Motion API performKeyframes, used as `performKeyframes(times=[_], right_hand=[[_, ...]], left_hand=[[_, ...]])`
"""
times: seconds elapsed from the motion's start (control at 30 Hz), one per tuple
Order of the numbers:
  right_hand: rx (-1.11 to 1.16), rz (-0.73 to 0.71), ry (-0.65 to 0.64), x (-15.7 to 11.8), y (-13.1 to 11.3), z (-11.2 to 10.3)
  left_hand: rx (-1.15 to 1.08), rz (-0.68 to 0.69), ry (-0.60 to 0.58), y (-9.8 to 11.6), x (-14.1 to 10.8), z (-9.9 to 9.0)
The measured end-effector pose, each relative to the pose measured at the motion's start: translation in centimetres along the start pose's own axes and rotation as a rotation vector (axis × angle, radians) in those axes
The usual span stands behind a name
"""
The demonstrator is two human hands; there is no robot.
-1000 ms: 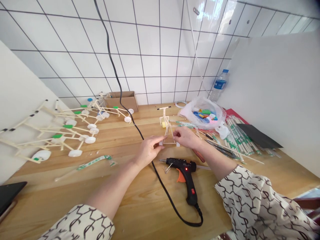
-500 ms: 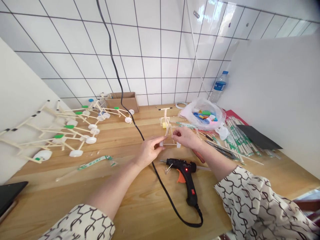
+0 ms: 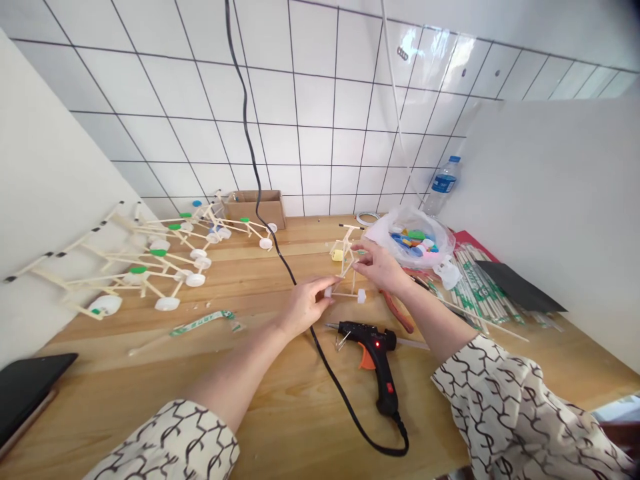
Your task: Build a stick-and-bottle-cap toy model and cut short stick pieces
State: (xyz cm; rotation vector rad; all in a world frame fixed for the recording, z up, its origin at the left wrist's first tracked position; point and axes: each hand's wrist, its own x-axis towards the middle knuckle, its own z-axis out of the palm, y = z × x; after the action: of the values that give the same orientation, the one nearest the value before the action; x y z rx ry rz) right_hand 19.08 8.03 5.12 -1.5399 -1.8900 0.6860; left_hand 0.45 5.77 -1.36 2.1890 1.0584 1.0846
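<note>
1. Pale wood tabletop [image 3: 100, 407] under everything. Small stick frame [image 3: 345, 260] stands upright on it at 12 o'clock from the person, right at the hands, its base tipped with white caps.
2. Left hand [image 3: 305, 308]: fingers half open, tips against the left end of the frame's base. Cannot tell how firm the hold is.
3. Right hand [image 3: 380, 267]: thumb and fingers partly closed, pinching in at the frame's upright sticks. Touching, but firmness unclear.
4. Glue gun [image 3: 373, 343], red light lit, lies on its side at 6 o'clock, just below the hands. Black cord [image 3: 325, 367] runs under the left wrist.
5. Red-handled pliers [image 3: 397, 312] just beside the right hand, at 4 o'clock from the frame.
6. Plastic bag of bottle caps [image 3: 410, 243] at 1 o'clock; bundled sticks [image 3: 483, 293] at 3 o'clock.
7. Larger stick models [image 3: 165, 260] with cap wheels lie at 10 o'clock.
</note>
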Motion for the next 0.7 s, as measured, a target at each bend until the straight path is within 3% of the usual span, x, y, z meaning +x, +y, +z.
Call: performKeyframes(times=[0.13,0.43,0.7], right_hand=[[0.031,-0.04,-0.079,0.7,0.0,-0.6],[0.082,0.138,-0.033,2.8,-0.2,0.1],[0.221,0.254,-0.152,3.7,-0.2,1.0]], left_hand=[[0.012,-0.005,-0.006,0.0,0.0,0.0],[-0.019,-0.087,-0.009,0.2,0.1,-0.1],[-0.005,-0.094,-0.007,-0.1,0.1,-0.2]])
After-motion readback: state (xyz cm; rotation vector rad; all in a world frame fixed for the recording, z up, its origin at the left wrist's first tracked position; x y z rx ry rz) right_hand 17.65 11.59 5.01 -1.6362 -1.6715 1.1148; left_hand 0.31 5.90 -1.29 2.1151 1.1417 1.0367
